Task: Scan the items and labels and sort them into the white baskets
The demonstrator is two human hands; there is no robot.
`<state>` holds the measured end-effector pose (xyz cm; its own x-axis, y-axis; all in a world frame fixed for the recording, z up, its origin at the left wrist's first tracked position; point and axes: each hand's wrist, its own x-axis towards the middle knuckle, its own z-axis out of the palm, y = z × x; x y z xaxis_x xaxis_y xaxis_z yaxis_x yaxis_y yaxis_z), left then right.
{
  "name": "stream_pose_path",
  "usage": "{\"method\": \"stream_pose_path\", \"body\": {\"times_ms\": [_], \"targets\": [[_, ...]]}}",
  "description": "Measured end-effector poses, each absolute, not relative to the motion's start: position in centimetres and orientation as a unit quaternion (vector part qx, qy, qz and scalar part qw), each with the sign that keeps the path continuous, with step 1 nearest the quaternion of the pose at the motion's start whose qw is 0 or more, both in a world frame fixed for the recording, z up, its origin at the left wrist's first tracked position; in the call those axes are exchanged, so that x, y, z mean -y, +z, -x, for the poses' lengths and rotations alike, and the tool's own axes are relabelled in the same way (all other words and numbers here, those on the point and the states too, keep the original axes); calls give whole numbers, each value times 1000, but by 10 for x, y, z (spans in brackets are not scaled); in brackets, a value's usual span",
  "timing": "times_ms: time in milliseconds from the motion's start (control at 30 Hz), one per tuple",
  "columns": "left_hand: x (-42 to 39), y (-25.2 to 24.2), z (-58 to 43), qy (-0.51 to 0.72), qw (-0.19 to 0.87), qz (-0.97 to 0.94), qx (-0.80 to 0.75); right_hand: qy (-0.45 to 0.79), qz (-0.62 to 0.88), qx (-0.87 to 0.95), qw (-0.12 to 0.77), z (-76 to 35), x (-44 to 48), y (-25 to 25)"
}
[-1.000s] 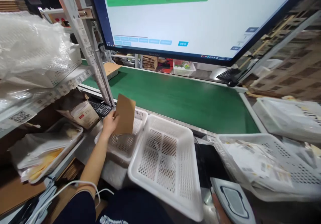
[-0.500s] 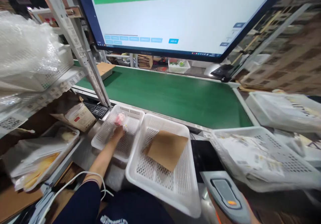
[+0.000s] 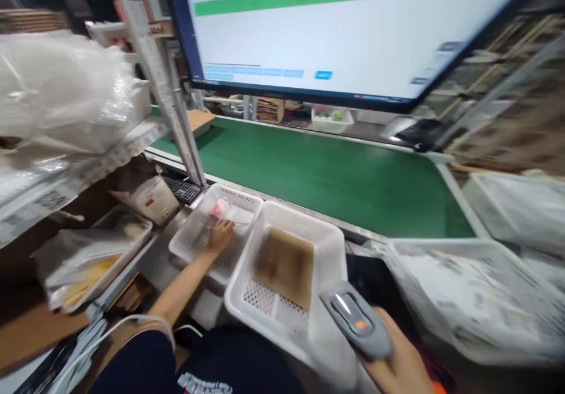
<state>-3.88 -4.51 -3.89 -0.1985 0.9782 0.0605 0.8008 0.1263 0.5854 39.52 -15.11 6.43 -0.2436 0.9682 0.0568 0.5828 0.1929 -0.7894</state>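
Note:
My left hand [image 3: 221,235] reaches into the left white basket [image 3: 188,238], fingers closed beside a small pink packet [image 3: 219,208]. A pale, flat item [image 3: 241,216] lies just past the fingertips; blur hides whether they grip it. In my right hand [image 3: 399,353] is a grey handheld barcode scanner [image 3: 355,320] with an orange button. Its front end hangs over the right side of the larger white basket [image 3: 241,291]. A flat brown cardboard piece [image 3: 286,267] lies inside that basket.
A green conveyor belt [image 3: 309,164] runs behind the baskets, below a large monitor [image 3: 309,40]. At right stands a basket of white packets [image 3: 459,300]. Bubble wrap [image 3: 66,88] fills the left shelf, above a tray of bags [image 3: 95,270]. A white cable [image 3: 106,332] crosses my left forearm.
The scanner has come up and left, over the larger basket's edge. The cardboard, tilted before, now lies flatter. My left hand stays near the pink packet. The view has shifted slightly left.

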Motion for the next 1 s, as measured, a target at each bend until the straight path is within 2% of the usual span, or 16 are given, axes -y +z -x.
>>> {"method": "stream_pose_path", "body": {"times_ms": [100, 233, 333, 500, 600, 700, 800, 1000], "targets": [[50, -13, 36, 267, 131, -697, -652, 349, 492, 763, 233, -383, 135, 100], [62, -3, 21, 256, 114, -813, -511, 333, 460, 802, 187, -368, 119, 130], [72, -5, -3, 241, 117, -868, -418, 319, 455, 819, 142, -365, 116, 137], [78, -10, -34, 238, 148, -892, -356, 317, 476, 813, 111, -386, 124, 125], [55, -19, -19, 280, 127, -849, -429, 337, 501, 793, 84, -406, 127, 107], [12, -32, 22, 313, 106, -702, -631, 351, 522, 775, 59, -419, 124, 90], [-28, -42, 63, 290, 134, -534, -783, 351, 531, 770, 47, -418, 119, 83], [-53, -51, 90, 275, 225, -422, -834, 329, 504, 796, 68, -385, 111, 94]]}}
